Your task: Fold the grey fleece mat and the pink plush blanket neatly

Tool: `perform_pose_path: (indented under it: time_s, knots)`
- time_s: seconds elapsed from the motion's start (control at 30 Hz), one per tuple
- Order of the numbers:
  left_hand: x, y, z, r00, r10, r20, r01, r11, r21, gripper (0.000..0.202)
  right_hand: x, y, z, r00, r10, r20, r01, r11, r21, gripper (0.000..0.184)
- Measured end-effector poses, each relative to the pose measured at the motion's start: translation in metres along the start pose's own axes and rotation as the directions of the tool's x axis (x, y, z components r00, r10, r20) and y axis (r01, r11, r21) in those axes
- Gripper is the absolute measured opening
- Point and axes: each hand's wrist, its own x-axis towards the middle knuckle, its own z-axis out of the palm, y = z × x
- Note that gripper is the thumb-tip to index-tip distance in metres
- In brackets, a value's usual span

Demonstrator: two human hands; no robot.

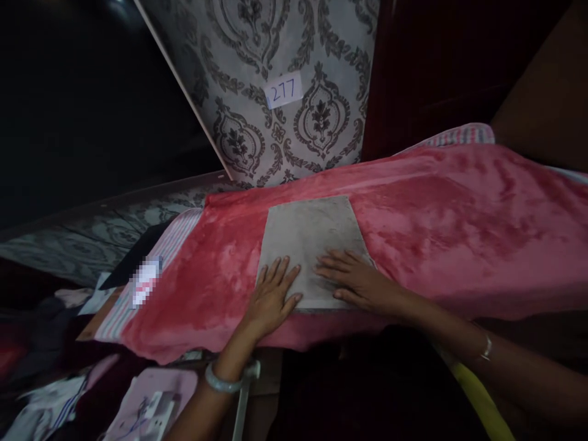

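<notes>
A flat grey piece of cloth (310,236) lies on a pink plush blanket (450,226) spread over a raised surface. My left hand (271,297) rests flat on the near left corner of the grey cloth, fingers stretched out and apart. My right hand (356,282) lies flat on its near right part, fingers extended toward the left. Neither hand holds anything. A pale bangle (220,381) circles my left wrist and a thin bracelet (486,349) my right.
A patterned grey damask panel (294,128) with a paper label reading 277 (283,90) leans behind the blanket. A striped cloth (168,245) shows under the blanket's left edge. Papers and fabric scraps (151,404) clutter the lower left. Dark wood panels (450,67) stand at the back right.
</notes>
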Motion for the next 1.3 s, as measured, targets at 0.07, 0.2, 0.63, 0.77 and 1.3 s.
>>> perform_pose_path:
  time_s: [0.07, 0.2, 0.63, 0.77, 1.3]
  knots:
    - [-0.019, -0.006, 0.008, 0.994, -0.087, -0.058, 0.088, 0.996, 0.002, 0.059, -0.001, -0.001, 0.012, 0.999, 0.035, -0.025, -0.037, 0.996, -0.079, 0.058]
    - [-0.043, -0.022, 0.017, 0.983, -0.127, -0.136, 0.124, 0.992, -0.026, 0.052, -0.022, -0.015, 0.025, 0.997, 0.078, -0.007, -0.079, 0.993, -0.087, 0.060]
    - [0.010, 0.061, 0.015, 0.974, 0.042, -0.221, -0.035, 0.999, 0.036, 0.066, 0.104, 0.043, -0.045, 0.991, 0.081, -0.105, -0.097, 0.982, -0.162, 0.061]
    - [-0.005, 0.066, 0.042, 0.955, 0.026, -0.296, -0.011, 0.999, 0.051, 0.073, 0.140, 0.057, -0.026, 0.996, 0.092, 0.001, -0.089, 0.968, -0.234, 0.063]
    - [-0.033, 0.053, 0.028, 0.718, 0.022, -0.695, -0.192, 0.967, -0.169, 0.035, 0.062, -0.001, 0.001, 0.943, -0.258, 0.209, 0.243, 0.965, 0.095, 0.066]
